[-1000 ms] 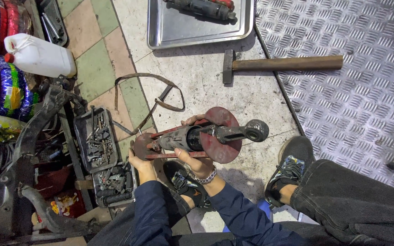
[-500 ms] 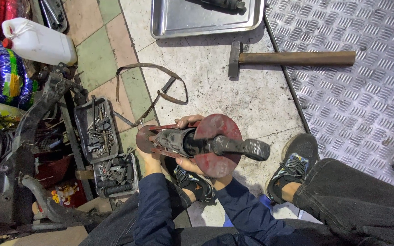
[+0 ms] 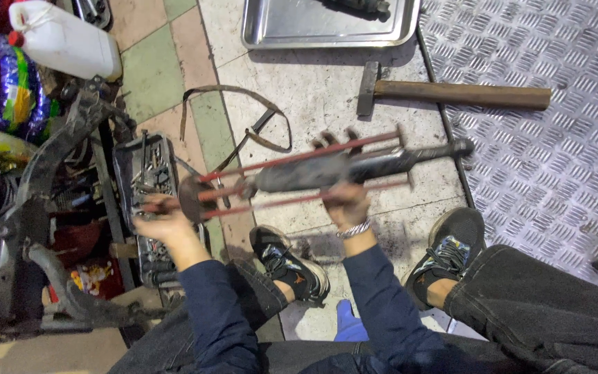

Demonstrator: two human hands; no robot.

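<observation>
Both hands (image 3: 164, 223) (image 3: 346, 202) grip red-rodded shock compressor tool (image 3: 313, 176) (blurred), above floor.

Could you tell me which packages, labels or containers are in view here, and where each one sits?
White plastic jug with red cap: top left, on the tiled floor.
Shiny multicoloured wrapped bundles: far left edge, rounded, in green, purple, red and yellow.
No signs or screens visible.
</observation>
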